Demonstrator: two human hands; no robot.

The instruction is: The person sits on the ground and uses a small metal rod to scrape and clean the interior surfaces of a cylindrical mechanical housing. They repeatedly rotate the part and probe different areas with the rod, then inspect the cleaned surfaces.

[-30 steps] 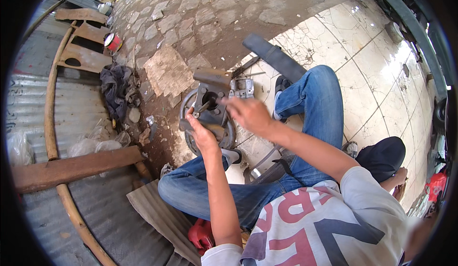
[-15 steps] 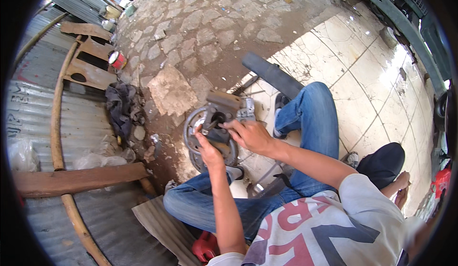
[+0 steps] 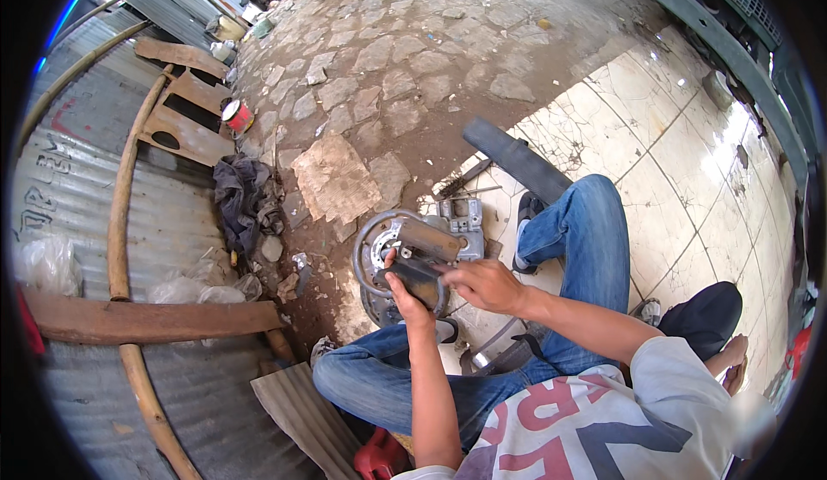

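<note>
A heavy, rusty brown and dark metal part (image 3: 432,241), shaped like a brake caliper, is tilted above a round grey metal ring (image 3: 360,254). My left hand (image 3: 408,297) is closed on the part's near left side, thumb and fingers against its dark lower section. Against its right side, my right hand (image 3: 485,285) has its fingers drawn together, the tips slightly blurred. Whatever the right fingers pinch, if anything, is hidden. Just beyond lies a grey metal casting (image 3: 462,214) with holes in it.
A dark brush-like tool (image 3: 465,178) and a long black strip (image 3: 515,158) lie beyond on the tiles. At left are a flat stone slab (image 3: 335,177), dark cloth (image 3: 244,198), a red can (image 3: 236,116) and a wooden plank (image 3: 155,325). Another person's dark-clothed knee (image 3: 702,316) is at right.
The metal part has turned over, so its dark opening no longer faces up. My right hand has come out of that opening to its right side. The view has shifted slightly.
</note>
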